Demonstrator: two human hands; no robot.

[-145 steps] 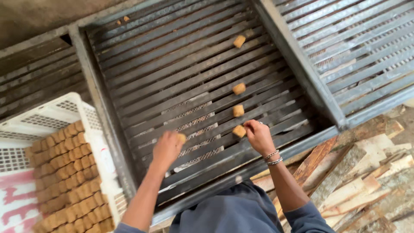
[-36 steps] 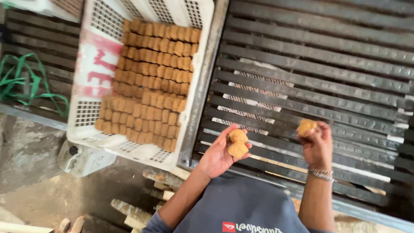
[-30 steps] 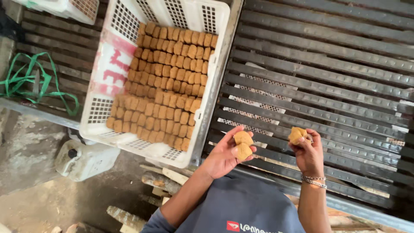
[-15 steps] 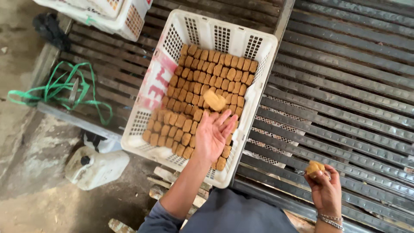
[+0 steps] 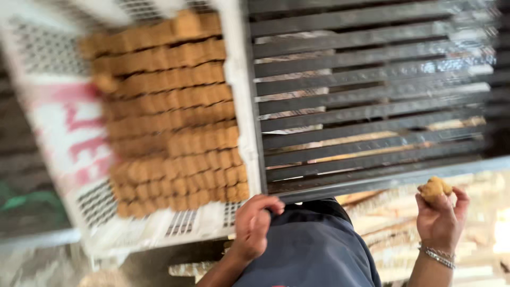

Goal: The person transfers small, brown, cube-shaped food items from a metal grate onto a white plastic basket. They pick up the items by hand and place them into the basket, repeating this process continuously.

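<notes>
motion blur smears the crate (image 5: 64,138), brown blocks uncountable; right hand (image 5: 440,218) pinches one block (image 5: 434,188); left hand (image 5: 254,226) curled, empty.

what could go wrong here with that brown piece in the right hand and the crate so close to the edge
The right hand pinches the brown block only at its fingertips, off the near edge of the slatted metal rack; a slip would likely drop it among the wood pieces below. The white plastic crate of stacked blocks sits right by the left hand, so a bump might jostle it. The view is blurred, so this is tentative.
</notes>
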